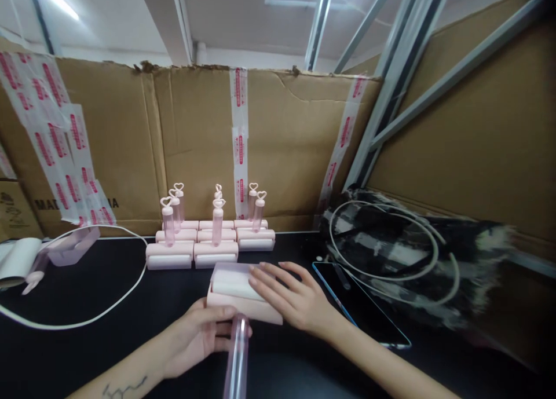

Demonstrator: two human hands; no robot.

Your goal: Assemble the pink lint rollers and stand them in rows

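A pink lint roller [245, 309] with a white sticky roll and a translucent cover [232, 270] is in front of me, its clear pinkish handle [237, 358] pointing toward me. My left hand [204, 332] grips its head from the left, by the base of the handle, with the thumb on top. Fingers outstretched, my right hand [295, 297] lies across the right part of the roll and cover. The right end of the roll is hidden under those fingers. Beyond my hands stand several finished-looking lint rollers [216, 253] in rows, handles upright with heart-shaped loops.
On the left lie a white paper roll [21, 262], a translucent cover [73, 245] and a white cable [104, 316]. A phone [362, 303] rests on the right beside a dark plastic-wrapped bundle [391, 254]. Taped cardboard [195, 127] walls the table's back.
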